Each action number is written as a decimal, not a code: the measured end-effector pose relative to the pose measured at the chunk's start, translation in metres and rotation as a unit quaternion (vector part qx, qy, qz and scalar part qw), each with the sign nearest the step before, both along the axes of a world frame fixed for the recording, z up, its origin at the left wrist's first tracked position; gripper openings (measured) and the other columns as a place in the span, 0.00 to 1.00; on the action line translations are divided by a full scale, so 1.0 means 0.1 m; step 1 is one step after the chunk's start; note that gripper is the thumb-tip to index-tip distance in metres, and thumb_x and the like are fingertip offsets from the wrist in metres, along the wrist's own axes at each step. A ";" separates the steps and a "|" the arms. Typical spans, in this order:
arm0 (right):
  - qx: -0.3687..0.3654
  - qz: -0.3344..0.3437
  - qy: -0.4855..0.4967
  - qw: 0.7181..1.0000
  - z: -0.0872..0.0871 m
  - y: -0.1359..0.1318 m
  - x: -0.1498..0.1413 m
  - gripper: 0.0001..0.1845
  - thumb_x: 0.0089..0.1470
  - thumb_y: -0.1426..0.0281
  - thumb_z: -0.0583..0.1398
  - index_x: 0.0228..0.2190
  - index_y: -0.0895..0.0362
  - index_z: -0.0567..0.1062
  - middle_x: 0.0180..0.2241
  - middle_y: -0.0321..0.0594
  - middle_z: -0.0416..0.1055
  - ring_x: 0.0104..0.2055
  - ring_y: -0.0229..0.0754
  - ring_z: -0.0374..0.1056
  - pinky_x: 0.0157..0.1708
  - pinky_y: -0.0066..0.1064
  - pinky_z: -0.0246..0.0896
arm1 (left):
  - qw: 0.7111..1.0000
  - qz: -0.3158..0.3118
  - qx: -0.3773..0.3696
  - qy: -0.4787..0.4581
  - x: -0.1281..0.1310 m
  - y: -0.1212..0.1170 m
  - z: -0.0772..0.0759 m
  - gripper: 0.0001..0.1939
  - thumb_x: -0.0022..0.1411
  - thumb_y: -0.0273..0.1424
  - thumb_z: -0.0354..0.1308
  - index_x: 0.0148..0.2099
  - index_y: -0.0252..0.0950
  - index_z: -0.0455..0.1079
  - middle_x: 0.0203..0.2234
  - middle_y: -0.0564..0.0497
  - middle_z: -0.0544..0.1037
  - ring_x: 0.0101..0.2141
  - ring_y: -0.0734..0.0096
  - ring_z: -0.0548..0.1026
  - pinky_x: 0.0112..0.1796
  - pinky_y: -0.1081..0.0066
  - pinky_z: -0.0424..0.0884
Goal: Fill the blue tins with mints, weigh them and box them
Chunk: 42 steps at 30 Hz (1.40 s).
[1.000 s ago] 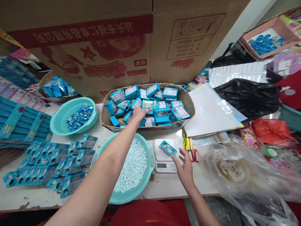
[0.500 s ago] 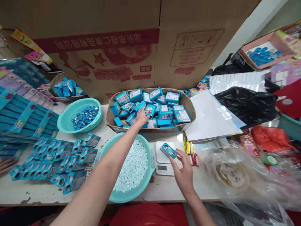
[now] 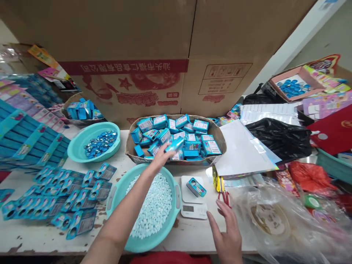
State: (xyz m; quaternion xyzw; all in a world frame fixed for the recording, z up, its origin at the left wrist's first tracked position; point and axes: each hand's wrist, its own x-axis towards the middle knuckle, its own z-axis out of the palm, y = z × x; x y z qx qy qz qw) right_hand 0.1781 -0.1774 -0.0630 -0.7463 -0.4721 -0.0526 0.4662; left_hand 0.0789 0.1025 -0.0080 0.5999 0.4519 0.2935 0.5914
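Observation:
My left hand is closed on a small blue box, held just above the front rim of a cardboard tray full of the same blue boxes. My right hand hovers open over the table edge, fingers spread, holding nothing, a little below and right of a small white scale. One blue box with a round window lies on the scale's platform. A teal basin of pale blue candies sits under my left forearm.
A second teal basin holds dark blue beads at the left. Flat blue cards are spread on the left of the table. Red scissors, clear plastic bags, a black bag and a large cardboard carton surround the spot.
My left hand has lifted a blue box out of the tray and drawn it toward me. My right hand let go of the box on the scale and pulled back.

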 end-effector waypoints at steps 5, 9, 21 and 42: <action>-0.001 0.120 -0.134 0.984 0.05 0.25 -0.34 0.42 0.48 0.63 0.65 0.61 0.52 0.54 0.59 0.54 0.55 0.62 0.65 0.49 0.51 0.59 0.57 | 0.935 0.000 -0.350 -0.059 -0.63 -1.28 -0.02 0.29 0.49 0.49 0.59 0.50 0.40 0.66 0.37 0.47 0.75 0.35 0.63 0.72 0.25 0.73 0.63; -0.043 0.279 -0.058 0.957 0.03 0.42 -0.50 0.32 0.52 0.69 0.60 0.58 0.52 0.60 0.56 0.50 0.63 0.59 0.56 0.58 0.52 0.50 0.62 | 0.955 -0.106 -0.273 -0.047 -0.98 -1.62 -0.11 0.26 0.55 0.53 0.52 0.39 0.35 0.72 0.35 0.45 0.76 0.40 0.60 0.71 0.35 0.69 0.66; -0.120 0.164 0.411 0.889 -0.03 0.13 -0.68 0.24 0.43 0.60 0.66 0.41 0.58 0.72 0.39 0.45 0.75 0.40 0.48 0.72 0.41 0.37 0.69 | 0.822 -0.070 0.009 0.566 -1.51 -1.50 -1.00 0.38 0.56 0.50 0.50 0.61 0.31 0.56 0.56 0.31 0.61 0.54 0.39 0.61 0.48 0.52 0.59; -0.128 0.167 0.300 0.931 0.30 0.59 -0.66 0.23 0.41 0.58 0.67 0.39 0.55 0.75 0.39 0.43 0.73 0.42 0.49 0.69 0.44 0.39 0.64 | 0.883 0.167 -0.397 -0.184 -1.24 -1.00 -0.71 0.13 0.50 0.39 0.59 0.28 0.35 0.63 0.15 0.55 0.67 0.13 0.80 0.63 0.14 0.80 0.57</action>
